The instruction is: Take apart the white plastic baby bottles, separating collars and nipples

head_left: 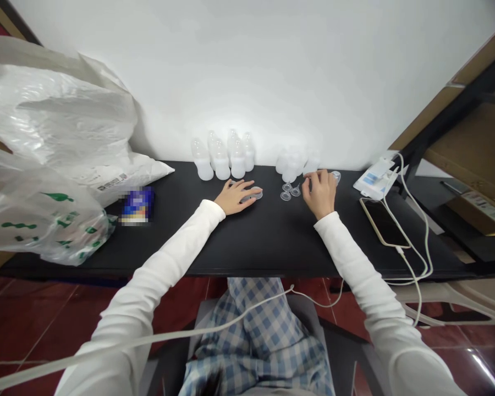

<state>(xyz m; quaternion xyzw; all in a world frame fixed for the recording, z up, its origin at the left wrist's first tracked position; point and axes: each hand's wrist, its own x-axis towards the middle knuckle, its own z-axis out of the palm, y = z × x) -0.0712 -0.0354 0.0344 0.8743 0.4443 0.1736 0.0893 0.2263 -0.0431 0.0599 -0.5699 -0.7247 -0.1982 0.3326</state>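
Observation:
My left hand [234, 198] lies palm down on the black table, fingers spread, partly over clear round discs [256, 192]. Behind it stand several small white bottles [237, 165] with clear domed tops, upright in a cluster. My right hand [322, 193] is curled, thumb and index fingertips close together; whether something small is between them I cannot make out. Just left of it lie several small clear round pieces with thin stems [286, 195]. Translucent white cup-like parts [291, 165] are grouped behind them. Another clear part [336, 176] shows beyond my right fingers.
White plastic bags [58, 110] and a blue packet [137, 206] occupy the left side. On the right are a phone [384, 221] with a white cable and a white box [375, 179]. A white wall [264, 71] rises behind the table. Another cable crosses my lap.

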